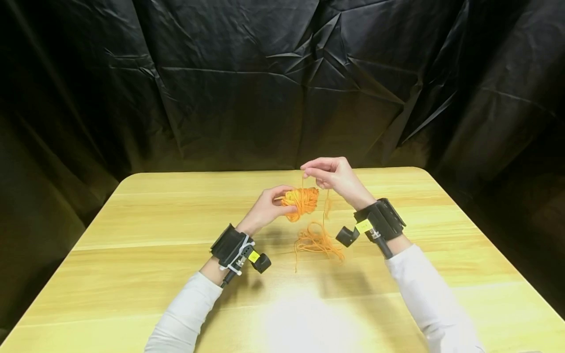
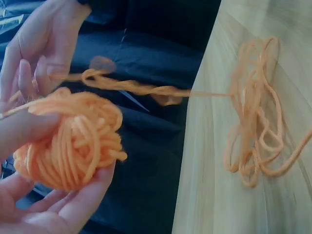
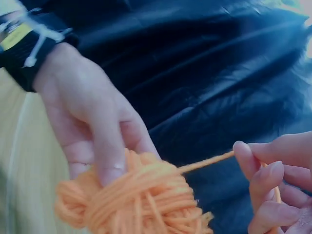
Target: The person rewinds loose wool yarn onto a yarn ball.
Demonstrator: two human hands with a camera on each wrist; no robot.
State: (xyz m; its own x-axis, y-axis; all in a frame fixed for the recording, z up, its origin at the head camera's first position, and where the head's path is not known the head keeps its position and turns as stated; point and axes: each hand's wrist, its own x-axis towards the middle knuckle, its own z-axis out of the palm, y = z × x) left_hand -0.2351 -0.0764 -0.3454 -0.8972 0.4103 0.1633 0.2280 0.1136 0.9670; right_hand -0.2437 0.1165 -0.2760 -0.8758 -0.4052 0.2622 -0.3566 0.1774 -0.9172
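An orange ball of yarn (image 1: 301, 202) is gripped in my left hand (image 1: 270, 205), above the table, with the thumb on one side and the fingers round the other. My right hand (image 1: 334, 177) is just beyond it, up and to the right, and pinches the strand between thumb and fingertips. In the right wrist view the strand (image 3: 207, 162) runs taut from the ball to that pinch. From the right hand the yarn trails down, partly twisted, to a loose heap of yarn (image 2: 256, 117) on the table.
The wooden table (image 1: 176, 211) stretches out under both hands. A black curtain (image 1: 220, 98) hangs behind its far edge. Each wrist wears a black strap with a small camera (image 1: 261, 263) sticking out.
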